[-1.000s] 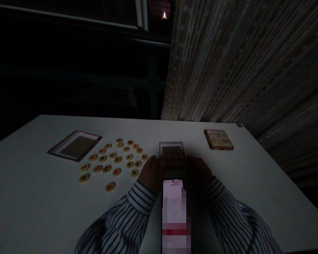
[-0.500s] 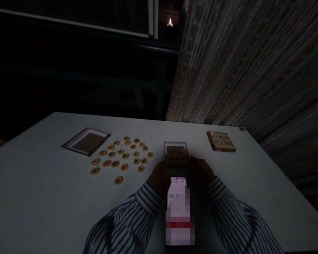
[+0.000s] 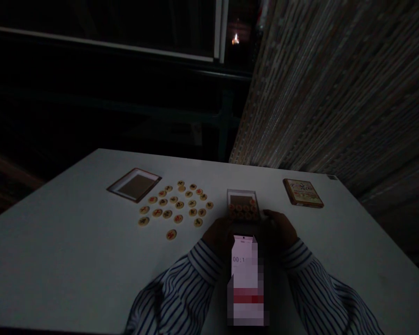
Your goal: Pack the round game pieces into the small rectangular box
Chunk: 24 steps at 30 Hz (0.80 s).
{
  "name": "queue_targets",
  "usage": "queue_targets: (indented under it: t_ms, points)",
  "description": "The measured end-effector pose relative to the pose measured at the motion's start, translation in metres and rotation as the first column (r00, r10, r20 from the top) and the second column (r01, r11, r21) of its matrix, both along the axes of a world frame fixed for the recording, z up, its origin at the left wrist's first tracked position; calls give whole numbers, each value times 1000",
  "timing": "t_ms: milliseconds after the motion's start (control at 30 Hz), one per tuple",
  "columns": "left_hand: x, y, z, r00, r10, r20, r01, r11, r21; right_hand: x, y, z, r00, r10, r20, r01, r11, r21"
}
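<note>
My left hand (image 3: pixel 218 233) is at the near left corner of a small open box (image 3: pixel 242 192); its fingers are lost in shadow, so whether it grips the box cannot be seen. Rows of round xiangqi pieces (image 3: pixel 244 211) lie in the near part of the box. Just off the box's near right corner is my right hand (image 3: pixel 281 229), its index finger stretched toward the box and its other fingers dark. A lit phone (image 3: pixel 245 274) showing a timer lies between my forearms. Loose xiangqi pieces (image 3: pixel 179 204) with red or black characters are scattered to the left.
An open box part (image 3: pixel 150 189) lies at the back left of the white table (image 3: pixel 91 260). A closed box with a printed lid (image 3: pixel 303 191) sits at the back right. Behind the table hangs a string curtain (image 3: pixel 293 93). The room is dark.
The whole scene has shifted right in view as the head turned. My right hand has come slightly away from the box's corner. The pieces look unchanged.
</note>
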<state>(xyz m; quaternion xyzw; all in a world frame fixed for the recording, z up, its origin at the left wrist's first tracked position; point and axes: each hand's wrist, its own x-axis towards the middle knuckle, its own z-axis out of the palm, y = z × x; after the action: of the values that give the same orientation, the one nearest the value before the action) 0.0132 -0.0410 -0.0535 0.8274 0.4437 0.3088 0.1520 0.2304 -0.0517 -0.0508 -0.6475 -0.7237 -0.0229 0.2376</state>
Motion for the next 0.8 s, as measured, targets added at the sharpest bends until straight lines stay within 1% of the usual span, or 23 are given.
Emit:
queue_targets:
  t_ms: [67, 167, 267, 367, 433, 533, 567, 600, 667, 733, 800]
  points:
    - [-5, -8, 7, 1000, 29, 8, -29, 1000, 7, -1, -3, 2, 1000, 26, -18, -24, 997, 71]
    - [-14, -17, 18, 999, 49, -5, -49, 999, 22, -6, -7, 9, 997, 76, -21, -74, 993, 94]
    - [-27, -23, 24, 998, 51, -28, -51, 998, 24, -15, -8, 14, 990, 138, 1, -137, 984, 109]
    - [-46, -25, 25, 995, 100, -27, -98, 993, 62, -26, -6, 19, 979, 187, 80, -193, 978, 84]
    - [-63, -27, 25, 985, 172, -9, -171, 983, 71, -35, -2, 24, 965, 214, 152, -223, 974, 44]
    - [-93, -31, 27, 976, 217, 12, -217, 975, 49, -50, 7, 33, 937, 259, 233, -267, 964, 3]
    - [-102, -31, 28, 969, 244, 30, -245, 968, 52, -56, 10, 36, 917, 303, 258, -306, 952, -28]
    - [-112, -31, 28, 960, 277, 46, -279, 958, 63, -62, 14, 39, 898, 343, 274, -348, 937, -33]
    - [-128, -28, 28, 951, 304, 57, -308, 948, 84, -77, 20, 44, 863, 423, 278, -431, 902, -32]
    - [-140, -22, 28, 925, 372, 73, -379, 915, 135, -95, 25, 49, 828, 488, 277, -488, 870, -73]
    - [-148, -13, 27, 916, 396, 69, -401, 893, 203, -114, 27, 53, 812, 508, 288, -511, 857, -72]
